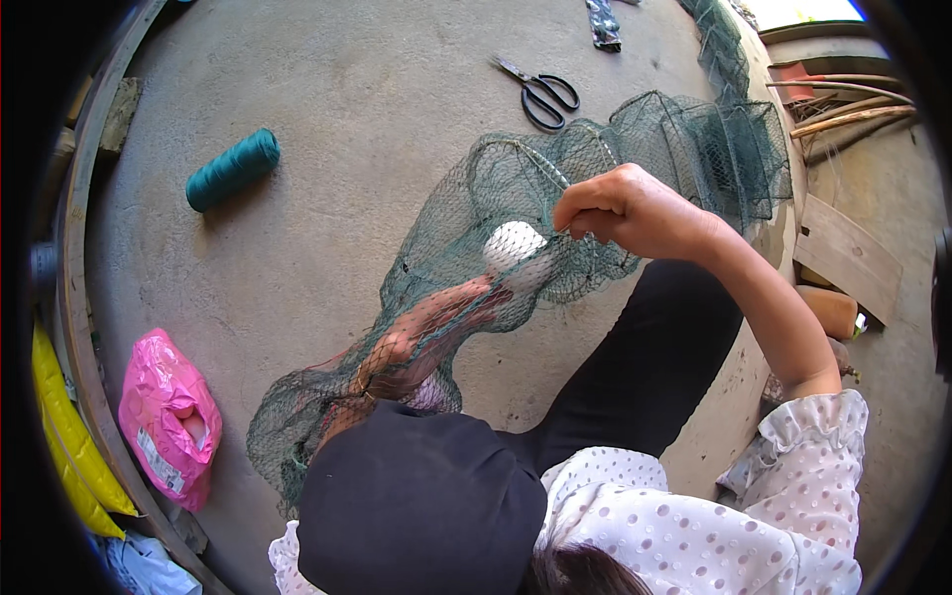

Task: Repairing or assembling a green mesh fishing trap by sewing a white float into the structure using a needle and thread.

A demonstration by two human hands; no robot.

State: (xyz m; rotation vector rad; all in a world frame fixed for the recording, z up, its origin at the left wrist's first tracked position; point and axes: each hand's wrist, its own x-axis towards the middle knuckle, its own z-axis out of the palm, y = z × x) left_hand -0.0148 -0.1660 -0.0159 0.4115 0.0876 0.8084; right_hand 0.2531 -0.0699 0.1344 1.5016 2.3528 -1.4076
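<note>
A long green fishing net [436, 233] with hoops inside lies across the floor, running from my lap toward the far right. My left hand [458, 300] is inside it, seen through the mesh, with its fingers closed around a white ball [514, 244]. The mesh lies over the top of the ball. Just right of the ball, my right hand [635, 210] is outside the net, thumb and fingers pinched together on the mesh. Whether a thread or small tool is also in that pinch is too small to tell.
Black-handled scissors [543, 97] lie beyond the net. A spool of teal twine [233, 171] rests at the left, with a pink plastic bag [164, 421] nearer me. Yellow packaging [74, 436] lies past a curved edge. Sticks [843, 111] and a wooden board [848, 256] are at the right.
</note>
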